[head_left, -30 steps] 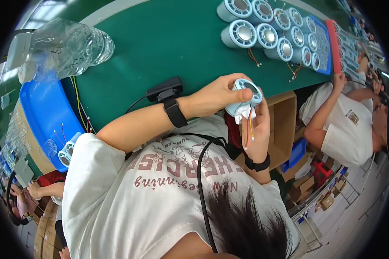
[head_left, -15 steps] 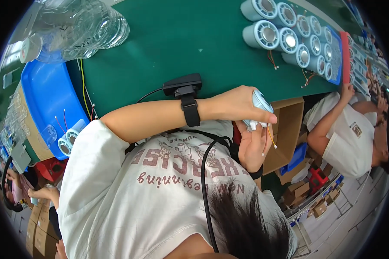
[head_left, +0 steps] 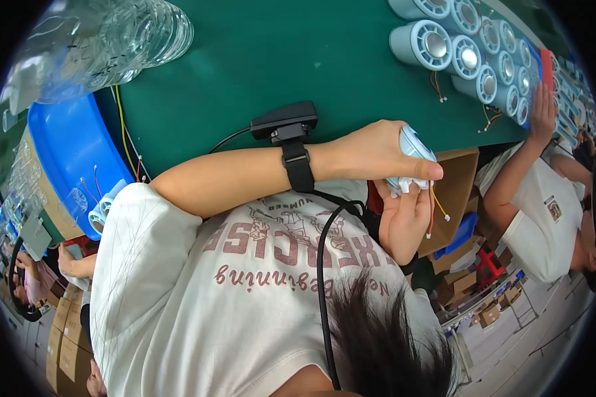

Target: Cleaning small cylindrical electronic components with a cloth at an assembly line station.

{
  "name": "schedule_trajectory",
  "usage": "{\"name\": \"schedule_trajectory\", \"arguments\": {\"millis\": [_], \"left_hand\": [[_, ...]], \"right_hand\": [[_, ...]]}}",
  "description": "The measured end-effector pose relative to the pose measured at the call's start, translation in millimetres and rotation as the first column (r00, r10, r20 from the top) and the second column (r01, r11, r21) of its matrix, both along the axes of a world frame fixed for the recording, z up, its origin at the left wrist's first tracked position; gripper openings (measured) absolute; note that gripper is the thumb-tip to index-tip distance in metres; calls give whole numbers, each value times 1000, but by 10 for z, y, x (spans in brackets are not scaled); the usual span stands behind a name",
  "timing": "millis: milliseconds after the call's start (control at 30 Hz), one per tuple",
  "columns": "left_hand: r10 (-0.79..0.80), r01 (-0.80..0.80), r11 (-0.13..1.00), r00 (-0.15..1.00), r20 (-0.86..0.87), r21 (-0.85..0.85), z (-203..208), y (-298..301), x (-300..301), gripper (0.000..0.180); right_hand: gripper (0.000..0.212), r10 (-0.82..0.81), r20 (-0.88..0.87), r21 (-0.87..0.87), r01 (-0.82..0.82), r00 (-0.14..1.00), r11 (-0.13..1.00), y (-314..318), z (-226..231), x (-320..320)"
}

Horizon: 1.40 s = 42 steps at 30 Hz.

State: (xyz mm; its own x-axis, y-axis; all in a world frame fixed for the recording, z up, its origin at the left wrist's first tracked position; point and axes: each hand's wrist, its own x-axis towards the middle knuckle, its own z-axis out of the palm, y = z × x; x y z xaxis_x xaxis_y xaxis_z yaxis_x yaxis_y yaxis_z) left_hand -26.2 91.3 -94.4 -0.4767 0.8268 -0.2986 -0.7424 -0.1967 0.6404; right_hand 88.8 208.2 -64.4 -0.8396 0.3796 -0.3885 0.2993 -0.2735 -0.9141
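My left hand (head_left: 372, 151) is wrapped over a light-blue round part (head_left: 416, 147), its thumb along the lower edge. The part is held tilted just past the table's near edge, on the right. Beneath it, the fingers of my right hand (head_left: 404, 228) press a crumpled white piece, perhaps cloth or tissue (head_left: 409, 184), against its underside. Thin yellow and red wires (head_left: 435, 205) with small white connectors hang from the part. A black strap with a black box-shaped device (head_left: 291, 122) sits on my left wrist. My left hand hides much of the part.
Several light-blue round housings (head_left: 422, 45) stand at the far right of the green table (head_left: 258, 59). An open cardboard box (head_left: 451, 192) is by my right hand. Leftward are a blue tray (head_left: 66, 142) and a large clear bottle (head_left: 152, 36). Another person's hand (head_left: 544, 109) touches a red bar.
The view has shifted a little, and my hands with the blue part appear farther right. My grip looks the same. The other person's hand has moved up along the red bar, its fingers now straighter.
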Motion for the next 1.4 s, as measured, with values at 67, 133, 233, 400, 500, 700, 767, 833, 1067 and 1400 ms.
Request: {"name": "schedule_trajectory", "arguments": {"millis": [67,133,233,400,500,700,767,833,1067,1400], "left_hand": [[-19,18,1000,999,-30,-23,-8,30,81,68],[63,-73,997,946,-319,-20,-42,123,176,67],[66,-109,992,863,-501,-58,44,308,352,64],[-82,-55,979,775,-627,-196,-2,863,867,54],[-171,79,978,837,-519,-195,-473,1054,1006,51],[-332,270,942,836,-436,-198,-1601,1179,763,47],[-345,248,933,823,-452,-262,-1839,1185,693,45],[-335,174,913,835,-436,-368,-1999,1139,556,42],[-361,126,855,841,-403,-503,-2097,854,379,55],[-148,0,939,902,-406,-344,-2229,840,363,56]], "right_hand": [[43,140,-61,-1,-140,988,990,63,5,61],[46,206,-113,3,-207,972,978,136,-18,157],[42,-82,-251,-170,39,965,985,314,-198,529],[44,-45,-379,-47,29,924,998,765,-500,1167],[41,-120,-111,-103,109,987,989,907,-788,1358],[37,75,-41,84,-72,996,994,897,-1594,1061],[36,90,-53,109,-84,995,991,802,-1755,911],[34,-8,-67,-80,2,998,997,693,-1862,746],[34,85,279,-362,23,957,932,826,-2034,460],[34,200,247,-379,-96,948,921,818,-2020,119]]}}
